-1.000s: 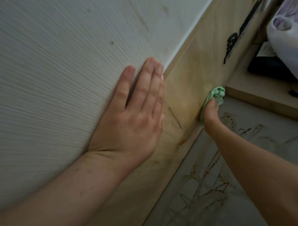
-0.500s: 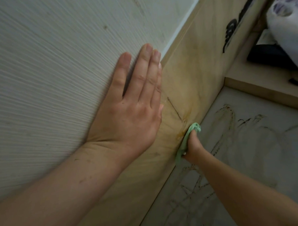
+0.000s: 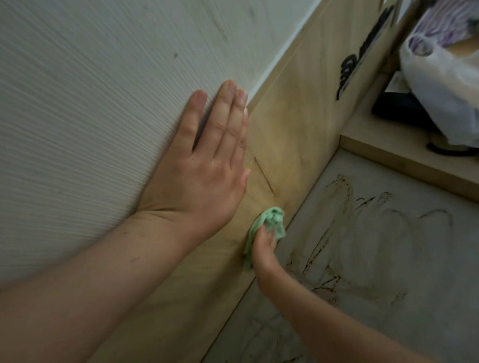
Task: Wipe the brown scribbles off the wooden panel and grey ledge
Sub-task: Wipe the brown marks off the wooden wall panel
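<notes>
The wooden panel [image 3: 293, 118] runs diagonally through the view, with a thin brown line [image 3: 264, 175] and faint yellowish smears on it. Below it lies the grey ledge [image 3: 443, 296], covered with brown scribbles [image 3: 342, 231]. My right hand [image 3: 264, 253] grips a crumpled green cloth [image 3: 273, 219] and presses it against the lower part of the panel, just above the ledge. My left hand [image 3: 204, 166] rests flat, fingers straight, on the white textured wall [image 3: 92, 105] where it meets the panel.
A wooden shelf [image 3: 413, 168] borders the ledge at the right, holding a white plastic bag [image 3: 448, 90], a black object [image 3: 397, 108] and purple fabric [image 3: 450, 10]. Black markings [image 3: 364, 52] sit higher on the panel.
My right hand slid the green cloth down along the panel from near the shelf corner toward me, to just below the brown line. My left hand stayed flat on the wall.
</notes>
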Demonstrator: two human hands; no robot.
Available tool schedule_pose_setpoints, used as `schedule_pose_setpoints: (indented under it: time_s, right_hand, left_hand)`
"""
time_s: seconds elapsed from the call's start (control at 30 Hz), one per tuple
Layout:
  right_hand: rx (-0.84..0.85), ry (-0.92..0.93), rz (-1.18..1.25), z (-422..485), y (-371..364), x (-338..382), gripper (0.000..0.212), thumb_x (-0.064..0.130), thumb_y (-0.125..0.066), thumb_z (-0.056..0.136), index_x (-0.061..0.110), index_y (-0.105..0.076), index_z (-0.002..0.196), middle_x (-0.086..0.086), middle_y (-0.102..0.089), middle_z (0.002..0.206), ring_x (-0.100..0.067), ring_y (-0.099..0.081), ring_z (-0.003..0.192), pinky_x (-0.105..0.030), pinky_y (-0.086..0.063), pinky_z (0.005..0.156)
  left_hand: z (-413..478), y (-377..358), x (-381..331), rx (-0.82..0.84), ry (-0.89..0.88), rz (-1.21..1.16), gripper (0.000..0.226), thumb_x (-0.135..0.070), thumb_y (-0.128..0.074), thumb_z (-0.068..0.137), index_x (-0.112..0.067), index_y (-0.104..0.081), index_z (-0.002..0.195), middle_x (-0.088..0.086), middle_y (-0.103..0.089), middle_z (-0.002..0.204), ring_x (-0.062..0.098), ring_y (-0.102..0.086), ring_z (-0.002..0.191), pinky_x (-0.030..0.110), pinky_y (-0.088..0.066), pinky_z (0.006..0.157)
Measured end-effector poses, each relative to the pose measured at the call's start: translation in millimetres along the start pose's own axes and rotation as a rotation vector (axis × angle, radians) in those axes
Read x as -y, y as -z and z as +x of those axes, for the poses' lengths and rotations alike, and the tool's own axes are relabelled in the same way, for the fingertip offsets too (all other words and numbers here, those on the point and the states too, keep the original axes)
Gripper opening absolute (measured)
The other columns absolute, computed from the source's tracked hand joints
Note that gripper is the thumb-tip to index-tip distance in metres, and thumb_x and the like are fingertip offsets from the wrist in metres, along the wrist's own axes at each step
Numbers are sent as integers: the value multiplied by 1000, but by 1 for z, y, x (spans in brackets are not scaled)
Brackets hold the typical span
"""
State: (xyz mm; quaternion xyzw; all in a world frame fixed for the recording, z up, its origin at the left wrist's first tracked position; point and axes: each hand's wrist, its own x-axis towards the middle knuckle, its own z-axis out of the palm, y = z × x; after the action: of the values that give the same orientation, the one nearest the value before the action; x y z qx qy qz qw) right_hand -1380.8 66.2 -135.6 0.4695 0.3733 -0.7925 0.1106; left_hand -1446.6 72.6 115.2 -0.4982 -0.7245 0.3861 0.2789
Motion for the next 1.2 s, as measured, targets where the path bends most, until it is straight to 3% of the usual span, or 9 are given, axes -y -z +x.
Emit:
schedule_pose_setpoints:
  time_s: [0.07, 0.13, 0.33, 0.47, 0.6, 0.73, 0.93, 1.1, 1.2]
  right_hand:
    - [43, -127, 22, 14, -6, -16, 116, 96, -14, 63, 40, -10, 165, 5, -14, 172, -31, -23, 155, -61, -27, 122]
    - [13, -85, 24, 30, 4, -2, 127, 100, -12, 52, 39, -17, 163, -1, -25, 169, -33, -30, 152, -63, -30, 120]
    - [-165, 227, 24, 57, 61, 97, 71, 66, -17, 102, 36, -5, 166, -2, -12, 172, -37, -22, 154, -63, -23, 122]
    - [-175, -10, 129, 85, 49, 58, 105, 89, -19, 75, 37, -11, 165, -2, -19, 171, -34, -26, 153, -61, -24, 123]
    - [-31, -288, 252, 58, 17, -21, 87, 83, -25, 92, 27, -34, 159, -10, -50, 150, -34, -50, 134, -59, -39, 116]
    - [46, -324, 283, 79, 30, -26, 105, 95, -25, 81, 22, -44, 154, -11, -58, 141, -36, -54, 129, -62, -40, 113]
    - [-237, 171, 217, 91, 52, 57, 101, 83, -25, 77, 32, -21, 164, 0, -29, 167, -25, -31, 150, -54, -24, 125]
    - [-211, 458, 62, 0, 1, 56, 65, 55, -26, 104, 35, -12, 165, 9, -5, 173, -18, -4, 159, -49, -9, 129]
    - [-127, 469, -50, -44, -22, 28, 58, 47, -26, 111, 36, -9, 165, 12, 4, 173, -12, 2, 159, -34, -4, 123]
  left_hand:
    - [-1, 1, 0, 12, -2, -10, 73, -41, -7, 110, 16, -6, 157, 31, -5, 168, 45, -7, 157, 61, -3, 125]
    - [-1, 1, 1, 16, -2, -13, 74, -41, -7, 110, 16, -5, 157, 30, -5, 168, 45, -6, 157, 61, -2, 124]
    - [-1, 1, 0, 13, -15, 18, 74, -42, -3, 110, 15, -4, 157, 31, -4, 168, 45, -6, 157, 61, -1, 123]
    - [0, 2, -1, 15, -13, 20, 75, -43, -3, 109, 15, -4, 157, 30, -4, 168, 45, -5, 157, 61, 0, 123]
    - [-2, 1, -1, 19, -10, -6, 74, -42, -5, 109, 14, -6, 157, 30, -3, 168, 45, -4, 157, 61, 2, 123]
    - [-1, 0, 1, 6, -15, 12, 75, -42, -4, 109, 15, -6, 157, 31, -4, 168, 45, -6, 157, 61, -1, 123]
    - [-3, -3, -1, 3, -36, 46, 75, -42, -3, 108, 14, -6, 157, 31, -4, 168, 45, -6, 157, 61, -1, 122]
    - [-6, -5, 1, 27, -26, 17, 73, -40, -6, 109, 15, -8, 157, 31, -5, 168, 46, -6, 157, 61, 0, 123]
    - [-6, -6, 3, 26, -26, 13, 71, -38, -6, 109, 15, -8, 157, 31, -6, 168, 46, -6, 157, 61, 0, 124]
